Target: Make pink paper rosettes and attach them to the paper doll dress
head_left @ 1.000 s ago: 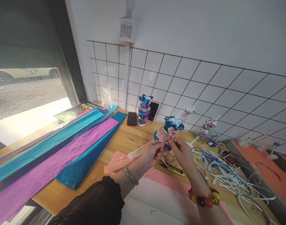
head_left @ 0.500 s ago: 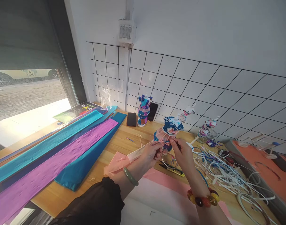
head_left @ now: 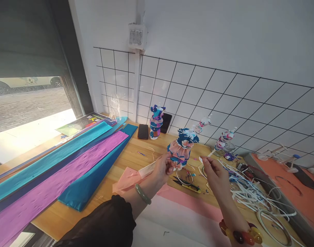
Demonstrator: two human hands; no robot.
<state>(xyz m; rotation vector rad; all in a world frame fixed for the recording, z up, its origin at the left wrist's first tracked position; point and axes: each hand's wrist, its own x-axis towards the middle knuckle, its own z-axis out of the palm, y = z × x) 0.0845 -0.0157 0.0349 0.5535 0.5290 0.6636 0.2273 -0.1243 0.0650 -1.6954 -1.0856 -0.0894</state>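
Note:
My left hand (head_left: 163, 168) is closed around the lower left side of a bottle-shaped crepe paper craft (head_left: 182, 149). It wears pink and blue layers, a dark blue ruffle at the top and small pleated pink bows, one of them low near my fingers. To the right, apart from the craft, my right hand (head_left: 216, 175) pinches a small white scrap (head_left: 201, 160) between thumb and fingertips; its exact kind is too small to tell. Under the craft, a ring (head_left: 184, 177) and a yellow-and-black cutter (head_left: 189, 186) lie on the wooden table (head_left: 105, 187).
Teal, purple and blue crepe paper (head_left: 95, 161) lies at left. A similar paper-covered bottle (head_left: 156, 123) stands by a phone (head_left: 143, 131). Tangled white strips (head_left: 252, 192) spread at right beside an orange-lined tray (head_left: 280, 178). A black wire grid (head_left: 185, 91) lines the wall.
My right hand has left the craft's bow and moved right, now with a small white scrap in its fingertips. My left hand keeps its hold on the craft.

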